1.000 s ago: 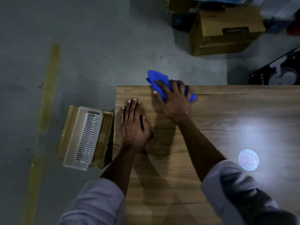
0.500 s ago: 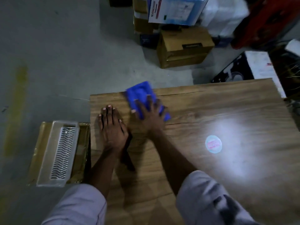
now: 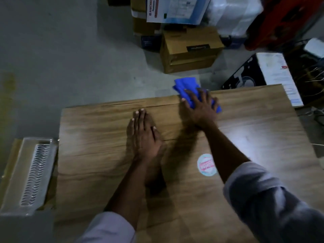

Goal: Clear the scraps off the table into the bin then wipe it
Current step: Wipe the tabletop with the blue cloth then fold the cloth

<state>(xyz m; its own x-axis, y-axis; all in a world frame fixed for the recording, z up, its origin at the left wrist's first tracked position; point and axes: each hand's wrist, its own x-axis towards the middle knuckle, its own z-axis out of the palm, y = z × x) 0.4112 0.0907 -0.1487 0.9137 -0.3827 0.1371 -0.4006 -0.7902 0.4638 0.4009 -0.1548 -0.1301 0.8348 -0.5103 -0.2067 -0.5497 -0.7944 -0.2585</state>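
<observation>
Starting nearest, at the round sticker (image 3: 206, 164) on the table (image 3: 98, 155). Leaving the bin (image 3: 28, 174) alone, well to the sticker's left, off the table's edge and down on the floor (a whitish ribbed tray lying in it).

Bracing with the left hand (image 3: 143, 135) beyond and left of the sticker, palm down, fingers straight and close together, holding nothing. Pressing the right hand (image 3: 199, 109) down on the blue cloth (image 3: 187, 86) straight beyond the sticker at the table's far edge, fingers spread flat over it, not curling round it. Keeping the two hands well apart.

Sweeping rightwards: a second ago working the far corner well left of the sticker, half a second ago getting partway along, now drawing level with it. Judging from that, wiping well under way, covering the far strip left to right. Seeing no scraps on the wood, so probably finished with the clearing.

Laying the cloth's long axis on a diagonal, far-left to near-right. Pointing its bunched far end off past the edge toward the cardboard box (image 3: 191, 50) on the floor beyond the sticker.
</observation>
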